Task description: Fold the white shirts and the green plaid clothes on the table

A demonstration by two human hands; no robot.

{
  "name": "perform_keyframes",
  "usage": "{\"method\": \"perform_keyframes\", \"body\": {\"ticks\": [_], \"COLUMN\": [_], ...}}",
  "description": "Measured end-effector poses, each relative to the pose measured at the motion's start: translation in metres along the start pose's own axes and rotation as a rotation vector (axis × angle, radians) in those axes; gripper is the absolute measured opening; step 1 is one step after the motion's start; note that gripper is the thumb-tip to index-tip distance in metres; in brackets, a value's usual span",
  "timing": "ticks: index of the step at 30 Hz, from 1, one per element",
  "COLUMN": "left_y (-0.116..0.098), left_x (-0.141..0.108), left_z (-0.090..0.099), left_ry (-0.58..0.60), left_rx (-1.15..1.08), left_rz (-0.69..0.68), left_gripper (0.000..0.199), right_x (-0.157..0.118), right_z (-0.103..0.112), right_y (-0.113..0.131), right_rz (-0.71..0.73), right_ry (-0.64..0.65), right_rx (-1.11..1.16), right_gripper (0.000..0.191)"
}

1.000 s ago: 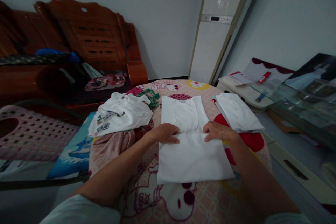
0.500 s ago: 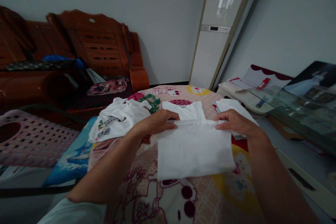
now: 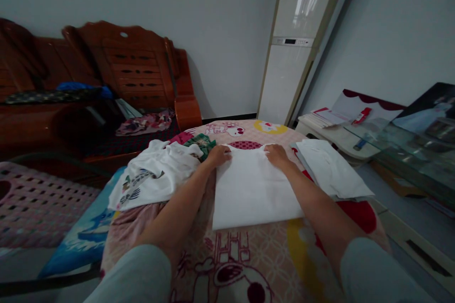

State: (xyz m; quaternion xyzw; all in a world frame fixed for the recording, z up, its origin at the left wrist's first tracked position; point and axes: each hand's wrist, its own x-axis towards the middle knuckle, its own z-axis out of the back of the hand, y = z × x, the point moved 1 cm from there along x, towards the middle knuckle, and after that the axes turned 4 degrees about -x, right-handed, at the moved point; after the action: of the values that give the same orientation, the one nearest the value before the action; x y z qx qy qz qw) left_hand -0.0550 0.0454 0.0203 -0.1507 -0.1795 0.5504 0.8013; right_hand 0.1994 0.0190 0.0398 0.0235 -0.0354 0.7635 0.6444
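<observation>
A white T-shirt, folded into a rough rectangle, lies flat on the patterned tablecloth in front of me. My left hand is closed at its far left corner, fingers curled over the edge. At the far right corner my right hand pinches the cloth, its fingertips partly hidden. Between the two hands the far edge dips in a shallow curve. Left of it sits a crumpled white garment with dark print. To the right is a stack of folded white clothes.
A green patterned cloth lies behind the crumpled garment. Beyond the table stand a wooden chair and a tall air conditioner. On the left is a pink woven chair back; on the right, a glass shelf.
Both hands have moved away from me to the far edge, carrying the folded-over part of the T-shirt, which now covers the section seen behind it before. My view has shifted slightly.
</observation>
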Motion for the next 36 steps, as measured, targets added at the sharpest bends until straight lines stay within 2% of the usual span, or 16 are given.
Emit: {"method": "perform_keyframes", "body": {"ticks": [3, 9, 13, 16, 19, 23, 26, 32, 36], "left_y": [0.005, -0.004, -0.009, -0.016, -0.025, -0.029, -0.026, -0.021, -0.012], "left_x": [-0.001, 0.013, 0.015, 0.004, -0.015, -0.045, -0.059, -0.071, -0.091], "left_z": [-0.006, 0.019, 0.012, -0.001, -0.016, -0.038, -0.047, -0.044, -0.043], "left_ry": [-0.006, -0.019, -0.015, -0.082, -0.126, 0.009, 0.066, 0.085, 0.043], "left_rx": [-0.009, 0.014, 0.126, 0.153, 0.105, 0.065, 0.122, 0.122, 0.058], "left_rz": [-0.005, -0.085, 0.034, 0.057, -0.06, -0.244, -0.271, -0.204, -0.222], "left_gripper": [0.025, 0.029, 0.029, 0.036, 0.041, 0.049, 0.053, 0.053, 0.05], "right_x": [0.0, 0.014, 0.014, 0.001, -0.023, -0.055, -0.066, -0.077, -0.109], "right_z": [-0.011, 0.011, 0.009, -0.003, -0.019, -0.042, -0.053, -0.043, -0.042], "right_y": [-0.002, -0.009, -0.005, 0.001, 0.009, 0.015, 0.014, 0.004, -0.01], "right_rz": [-0.003, -0.008, -0.002, -0.011, 0.034, 0.081, 0.084, 0.106, 0.048], "right_ry": [0.02, 0.005, 0.003, -0.021, -0.051, 0.002, 0.004, 0.0, -0.072], "right_rx": [-0.022, -0.097, -0.15, -0.144, -0.036, 0.105, 0.137, 0.292, 0.38], "right_gripper": [0.034, 0.037, 0.036, 0.041, 0.047, 0.055, 0.057, 0.046, 0.04]}}
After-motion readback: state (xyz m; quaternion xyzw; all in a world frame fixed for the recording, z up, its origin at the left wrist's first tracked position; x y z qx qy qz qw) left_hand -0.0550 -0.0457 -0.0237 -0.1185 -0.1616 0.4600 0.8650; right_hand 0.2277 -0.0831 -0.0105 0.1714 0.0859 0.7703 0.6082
